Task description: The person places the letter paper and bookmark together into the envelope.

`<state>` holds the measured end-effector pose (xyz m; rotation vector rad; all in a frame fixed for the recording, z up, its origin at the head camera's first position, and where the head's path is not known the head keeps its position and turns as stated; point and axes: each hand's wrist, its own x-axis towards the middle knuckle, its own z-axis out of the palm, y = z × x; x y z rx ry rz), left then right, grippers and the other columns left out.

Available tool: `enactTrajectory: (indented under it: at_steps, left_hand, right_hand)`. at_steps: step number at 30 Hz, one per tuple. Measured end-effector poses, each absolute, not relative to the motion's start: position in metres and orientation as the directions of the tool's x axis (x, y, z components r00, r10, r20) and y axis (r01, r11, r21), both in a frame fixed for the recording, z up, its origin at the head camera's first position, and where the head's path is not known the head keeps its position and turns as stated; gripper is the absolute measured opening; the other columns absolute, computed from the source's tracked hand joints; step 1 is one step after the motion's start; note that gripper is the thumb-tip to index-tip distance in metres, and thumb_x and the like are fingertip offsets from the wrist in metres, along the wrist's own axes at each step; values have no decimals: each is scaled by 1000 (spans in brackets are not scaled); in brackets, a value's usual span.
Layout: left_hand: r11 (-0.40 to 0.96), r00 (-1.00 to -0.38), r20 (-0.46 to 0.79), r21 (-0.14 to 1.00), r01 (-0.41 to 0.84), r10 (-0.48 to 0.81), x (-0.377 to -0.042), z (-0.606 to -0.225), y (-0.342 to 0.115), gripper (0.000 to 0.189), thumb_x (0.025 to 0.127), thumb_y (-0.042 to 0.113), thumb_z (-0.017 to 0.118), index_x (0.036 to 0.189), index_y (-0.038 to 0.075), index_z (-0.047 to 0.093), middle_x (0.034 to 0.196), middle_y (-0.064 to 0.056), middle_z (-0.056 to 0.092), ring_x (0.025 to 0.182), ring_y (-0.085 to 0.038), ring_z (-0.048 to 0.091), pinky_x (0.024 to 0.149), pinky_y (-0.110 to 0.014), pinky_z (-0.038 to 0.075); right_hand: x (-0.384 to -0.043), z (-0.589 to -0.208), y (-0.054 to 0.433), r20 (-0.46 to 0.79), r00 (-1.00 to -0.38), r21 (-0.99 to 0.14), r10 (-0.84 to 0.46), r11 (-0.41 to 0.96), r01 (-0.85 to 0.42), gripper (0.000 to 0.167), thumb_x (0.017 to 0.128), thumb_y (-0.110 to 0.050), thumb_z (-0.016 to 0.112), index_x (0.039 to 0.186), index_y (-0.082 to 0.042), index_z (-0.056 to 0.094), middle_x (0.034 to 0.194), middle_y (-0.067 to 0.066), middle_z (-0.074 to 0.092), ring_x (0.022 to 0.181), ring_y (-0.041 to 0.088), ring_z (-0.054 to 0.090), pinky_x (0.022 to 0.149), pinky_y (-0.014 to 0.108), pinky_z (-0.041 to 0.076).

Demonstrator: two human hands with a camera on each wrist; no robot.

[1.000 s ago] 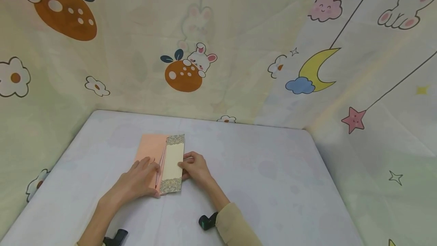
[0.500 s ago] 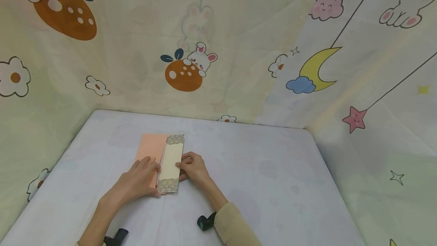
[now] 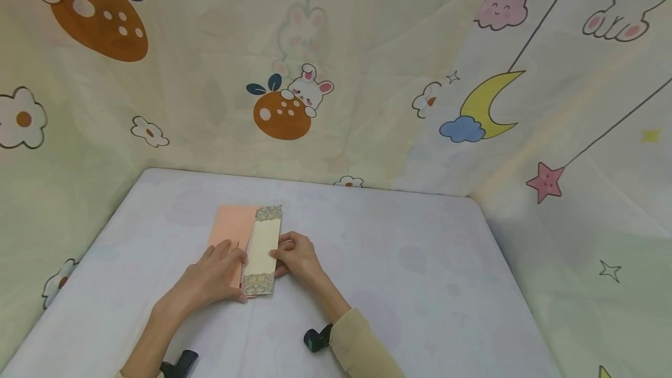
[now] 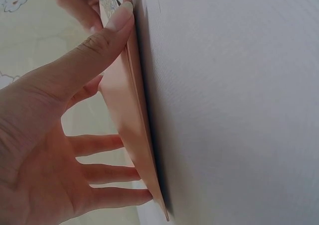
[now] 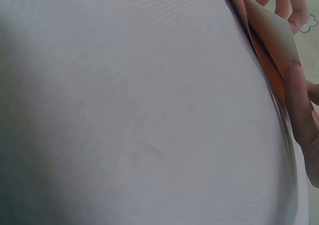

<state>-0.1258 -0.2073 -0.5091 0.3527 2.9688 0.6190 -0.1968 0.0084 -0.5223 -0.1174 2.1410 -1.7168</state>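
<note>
A peach paper envelope or folder (image 3: 235, 223) lies on the white table. A cream card (image 3: 262, 247) with grey lace-patterned ends lies along its right side, tilted slightly. My left hand (image 3: 216, 273) rests on the peach paper; in the left wrist view its fingers (image 4: 107, 173) reach out fairly straight across the face. The left thumb (image 4: 107, 38) presses at the near edge. At the card's right edge, my right hand (image 3: 299, 256) pinches it, thumb on top. In the right wrist view, peach paper (image 5: 266, 65) shows under the raised card edge. How far the card sits inside is hidden.
A black wrist device (image 3: 180, 363) is on the left wrist, another black device (image 3: 317, 339) on the right, near a beige sleeve (image 3: 364, 343). A cartoon-printed cloth (image 3: 367, 104) hangs behind the white table (image 3: 420, 284).
The right hand and the card have shifted slightly left, and the slanted gap between card and peach paper has narrowed, mostly in the first half second. The left hand has stayed in place.
</note>
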Motion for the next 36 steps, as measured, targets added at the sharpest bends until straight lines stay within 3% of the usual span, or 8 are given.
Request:
enactTrajectory:
  at_steps: [9,16,36]
  left_hand:
    - [890,-968,-39,405,211,247,-126,-508,-207,67,61,47,96,109,24,56,150,-29,45,133,-57,45,70,-70,52]
    - [887,-970,-61,420,191,237,-126,-508,-206,66,62,48,96,109,25,55,152,-29,43,135,-59,43,73,-74,50]
    - [887,-970,-47,417,199,240,-124,-506,-207,67,62,50,95,110,25,55,151,-28,44,135,-55,44,70,-71,51]
  right_hand:
    - [-196,-524,4,-236,-914,-962,-330,212,172,29,91,-2,75,115,1,61,82,10,75,60,23,73,57,36,61]
    - [-195,-522,2,-250,-896,-967,-367,144,210,31,94,1,69,124,5,62,88,14,77,70,32,77,61,39,62]
    - [-196,-519,-7,-296,-866,-955,-403,130,266,38,94,6,63,132,10,57,91,13,74,75,33,78,65,38,63]
